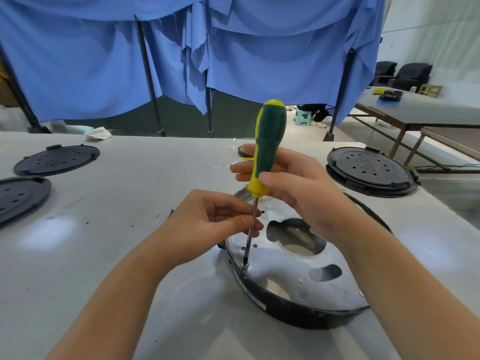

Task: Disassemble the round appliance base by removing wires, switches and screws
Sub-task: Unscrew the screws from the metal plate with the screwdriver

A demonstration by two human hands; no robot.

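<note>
The right grip (293,188) is clamped round the green-and-yellow plastic-handled screwdriver (267,149) to turn it, while the left grip (215,219) pinches its steel shaft, likely steadying the tip in a screw (245,265) near the rim of the round black-and-silver appliance base (298,284) on the grey desk (117,242).

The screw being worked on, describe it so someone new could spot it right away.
Start at the round base nearest the person, a metal plate in a black rim. On the plate's left edge sits the screw. It is the one with the screwdriver tip standing in it; the right hand grips the handle, the left hand pinches the shaft.
</note>
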